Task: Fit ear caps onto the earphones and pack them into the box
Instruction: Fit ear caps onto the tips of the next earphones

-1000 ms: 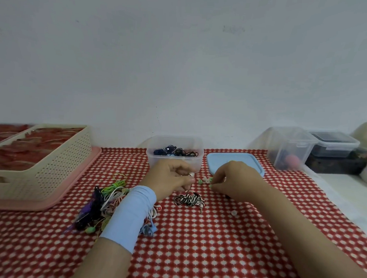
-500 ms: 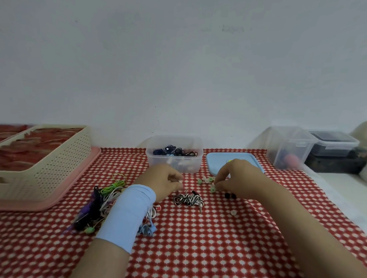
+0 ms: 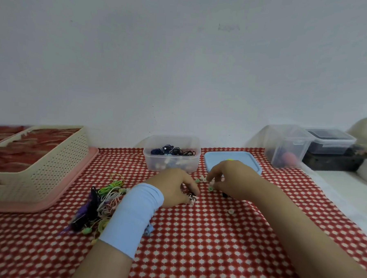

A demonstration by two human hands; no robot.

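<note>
Left hand [image 3: 173, 187] gripping black-and-white striped coiled earphones [image 3: 192, 198], right hand [image 3: 233, 179] pinching among small pale silicone ear caps [image 3: 201, 178], red checked tabletop [image 3: 194, 245].

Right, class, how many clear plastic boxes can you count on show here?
3. An open box of earphones sits left of the blue lid; a second box stands further right; a lidded box sits beside it on a dark case. Others may be hidden.

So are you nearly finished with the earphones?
Not nearly. Some packed earphones already lie in the clear box. The left hand holds the striped earphones while the right hand reaches among loose ear caps. A tangled pile beside the sleeve still waits.
</note>
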